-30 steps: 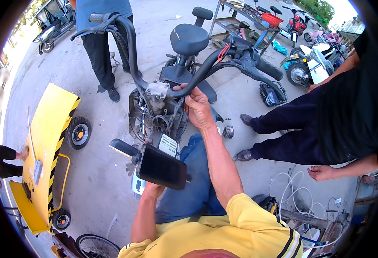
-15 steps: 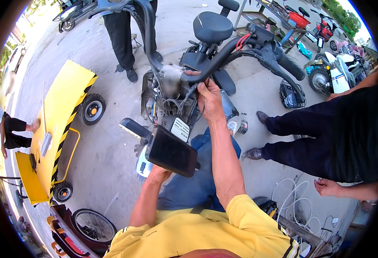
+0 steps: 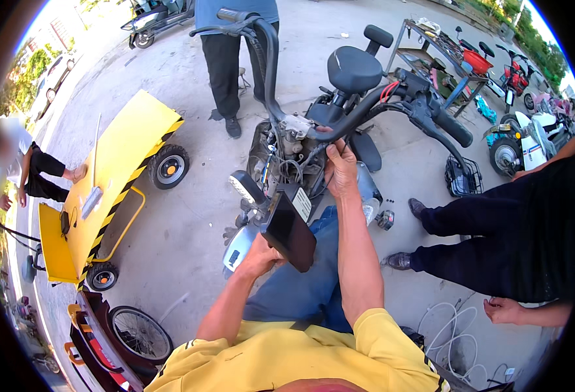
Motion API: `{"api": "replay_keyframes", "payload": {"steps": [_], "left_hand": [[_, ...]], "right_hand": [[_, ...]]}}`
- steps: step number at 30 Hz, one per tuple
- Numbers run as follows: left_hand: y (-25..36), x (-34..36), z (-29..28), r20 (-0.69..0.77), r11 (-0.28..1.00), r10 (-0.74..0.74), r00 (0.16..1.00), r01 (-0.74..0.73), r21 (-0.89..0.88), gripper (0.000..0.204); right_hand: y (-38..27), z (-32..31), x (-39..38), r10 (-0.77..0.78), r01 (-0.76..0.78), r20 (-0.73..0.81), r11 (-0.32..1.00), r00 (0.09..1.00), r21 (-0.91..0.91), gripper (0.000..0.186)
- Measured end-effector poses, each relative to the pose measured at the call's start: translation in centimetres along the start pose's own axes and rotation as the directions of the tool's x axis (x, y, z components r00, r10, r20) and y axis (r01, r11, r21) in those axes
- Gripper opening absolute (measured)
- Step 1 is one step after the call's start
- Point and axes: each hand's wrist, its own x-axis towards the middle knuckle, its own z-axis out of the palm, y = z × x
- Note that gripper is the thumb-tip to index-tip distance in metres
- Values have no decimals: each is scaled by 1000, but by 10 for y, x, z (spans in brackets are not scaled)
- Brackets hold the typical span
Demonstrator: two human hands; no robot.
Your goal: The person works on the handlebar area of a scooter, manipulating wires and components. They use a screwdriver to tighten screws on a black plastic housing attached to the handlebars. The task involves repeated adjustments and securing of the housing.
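In front of me stands a partly opened electric scooter, with black handlebars (image 3: 346,124), a black seat (image 3: 355,69) and a bundle of loose cables (image 3: 294,163) below its metal stem clamp (image 3: 296,125). My left hand (image 3: 261,256) grips a black rectangular display unit (image 3: 290,232) from beneath; its fingertips are hidden behind the unit. A lamp (image 3: 247,187) sticks out to the left of the display. My right hand (image 3: 341,168) is closed at the right of the stem, under the handlebar, thumb and fingers pinched near the cables. What lies between those fingers is too small to make out.
A yellow cart (image 3: 114,176) with black wheels stands at left, a bicycle wheel (image 3: 141,334) below it. One person (image 3: 225,72) stands beyond the scooter, another (image 3: 490,228) close at right. A black basket (image 3: 462,176) and white hose (image 3: 454,330) lie on the ground.
My view has swung, so the scene sits further right. The display unit has turned and tilted somewhat in my left hand. My right hand remains beside the stem and cables.
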Motion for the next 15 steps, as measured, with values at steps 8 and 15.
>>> {"api": "replay_keyframes", "payload": {"steps": [8, 15], "left_hand": [[34, -9, 14, 18, 982, -18, 1000, 14, 187, 81], [51, 2, 44, -37, 756, -20, 999, 39, 654, 77]], "right_hand": [[-37, 14, -57, -82, -49, -372, 942, 925, -331, 77], [-49, 38, -209, 28, -82, -238, 972, 971, -219, 79]]}}
